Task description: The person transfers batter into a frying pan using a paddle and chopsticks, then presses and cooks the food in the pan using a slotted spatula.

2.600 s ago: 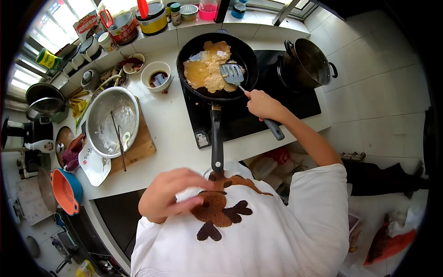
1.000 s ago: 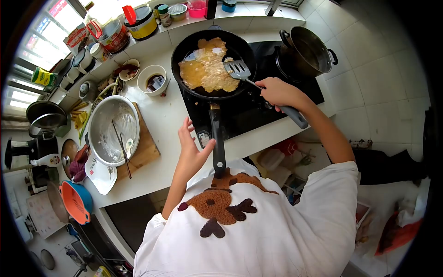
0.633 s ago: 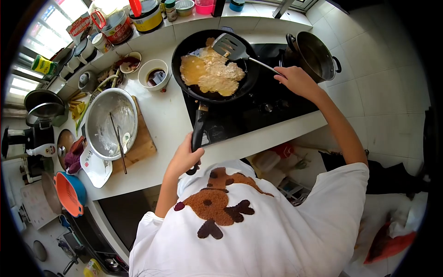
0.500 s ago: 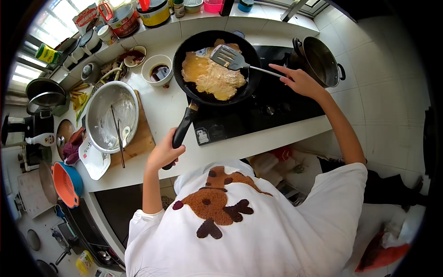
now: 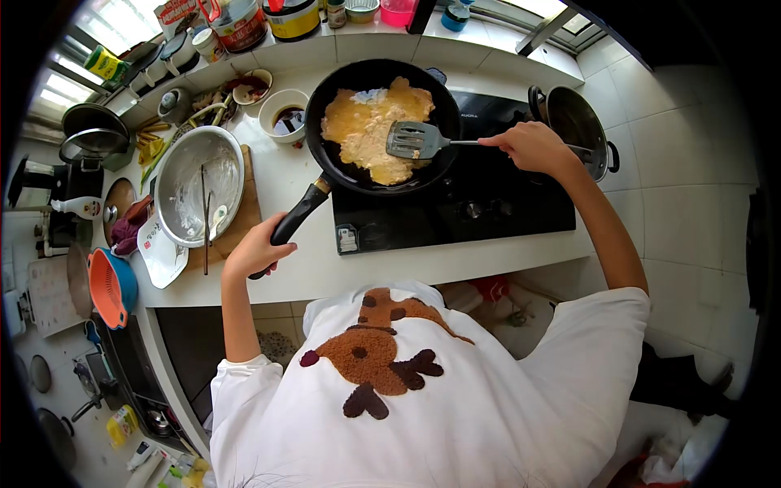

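A black frying pan (image 5: pixel 443 163) sits on the left part of the black cooktop (image 5: pixel 504 203), its handle angled down to the left. My left hand (image 5: pixel 259 248) is wrapped round the end of that pan handle (image 5: pixel 299 214). My right hand (image 5: pixel 533 148) grips the spatula (image 5: pixel 419 140) by its handle, which runs on behind the hand to the right. The slotted spatula head lies over the lower right part of a yellowish, uneven pancake (image 5: pixel 358 122) in the pan.
A tall pot (image 5: pixel 606 154) stands to the right. Left of the pan are a bowl of dark sauce (image 5: pixel 285 116) and a metal basin (image 5: pixel 181 215) with chopsticks (image 5: pixel 207 232), partly over a wooden board (image 5: pixel 246 207). An orange colander (image 5: pixel 106 285) sits further left. Jars line the back ledge.
My left hand has closed on the pan handle and swung it to the left. The spatula has moved from the pan's right side, up over the top, then down onto the pancake.
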A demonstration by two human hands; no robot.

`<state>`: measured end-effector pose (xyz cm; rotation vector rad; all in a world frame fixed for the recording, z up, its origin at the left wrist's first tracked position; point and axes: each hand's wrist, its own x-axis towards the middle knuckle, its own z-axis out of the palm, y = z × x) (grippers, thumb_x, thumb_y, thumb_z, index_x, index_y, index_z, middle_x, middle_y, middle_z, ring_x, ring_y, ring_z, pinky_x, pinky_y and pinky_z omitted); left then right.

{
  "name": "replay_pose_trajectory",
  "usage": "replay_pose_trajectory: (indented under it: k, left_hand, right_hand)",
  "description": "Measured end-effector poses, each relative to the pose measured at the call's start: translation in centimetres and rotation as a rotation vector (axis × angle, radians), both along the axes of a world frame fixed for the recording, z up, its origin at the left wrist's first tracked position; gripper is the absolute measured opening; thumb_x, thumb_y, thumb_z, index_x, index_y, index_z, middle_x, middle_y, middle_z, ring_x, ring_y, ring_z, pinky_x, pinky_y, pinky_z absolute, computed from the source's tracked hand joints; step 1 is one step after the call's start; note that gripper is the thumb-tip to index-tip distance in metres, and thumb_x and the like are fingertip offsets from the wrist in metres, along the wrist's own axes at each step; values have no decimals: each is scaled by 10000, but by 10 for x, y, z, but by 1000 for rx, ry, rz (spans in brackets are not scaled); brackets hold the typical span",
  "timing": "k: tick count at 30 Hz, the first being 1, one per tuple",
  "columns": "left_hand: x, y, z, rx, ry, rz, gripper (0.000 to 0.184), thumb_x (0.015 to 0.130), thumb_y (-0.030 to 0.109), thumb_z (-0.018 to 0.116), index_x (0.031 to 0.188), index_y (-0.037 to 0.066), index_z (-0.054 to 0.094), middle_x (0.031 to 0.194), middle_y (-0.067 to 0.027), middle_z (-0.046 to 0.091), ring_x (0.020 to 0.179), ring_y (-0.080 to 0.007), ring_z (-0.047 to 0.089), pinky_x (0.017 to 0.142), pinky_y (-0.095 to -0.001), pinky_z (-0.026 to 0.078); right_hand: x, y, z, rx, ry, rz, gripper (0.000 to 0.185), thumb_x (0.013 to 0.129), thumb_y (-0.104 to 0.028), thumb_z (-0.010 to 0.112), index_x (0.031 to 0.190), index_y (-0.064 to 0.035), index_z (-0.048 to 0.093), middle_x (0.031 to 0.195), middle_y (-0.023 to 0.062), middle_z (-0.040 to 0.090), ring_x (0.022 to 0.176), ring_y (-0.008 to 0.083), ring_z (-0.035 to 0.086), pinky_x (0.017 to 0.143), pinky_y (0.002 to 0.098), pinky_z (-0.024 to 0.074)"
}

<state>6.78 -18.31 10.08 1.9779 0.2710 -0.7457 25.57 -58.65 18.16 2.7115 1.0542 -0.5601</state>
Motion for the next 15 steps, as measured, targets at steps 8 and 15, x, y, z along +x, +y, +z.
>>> replay_pose_trajectory:
  k: [8, 15]
  left_hand:
    - [-12, -34, -4, -13, -13, 59, 537, 733, 82, 639, 1219, 42, 415, 623, -28, 480, 414, -105, 476, 358, -266, 390]
    - [-4, -22, -2, 15, 20, 23, 575, 715, 91, 652, 1238, 57, 416, 637, -30, 485, 428, -105, 485, 372, -262, 412]
  right_hand:
    - [-21, 2, 20, 82, -46, -258, 476, 737, -3, 472, 1135, -229, 603, 804, 81, 639, 767, 261, 603, 717, 368, 475]
    - [6, -11, 4, 25, -47, -9, 389, 809, -43, 508, 1119, -255, 612, 762, 87, 639, 705, 245, 597, 690, 337, 470]
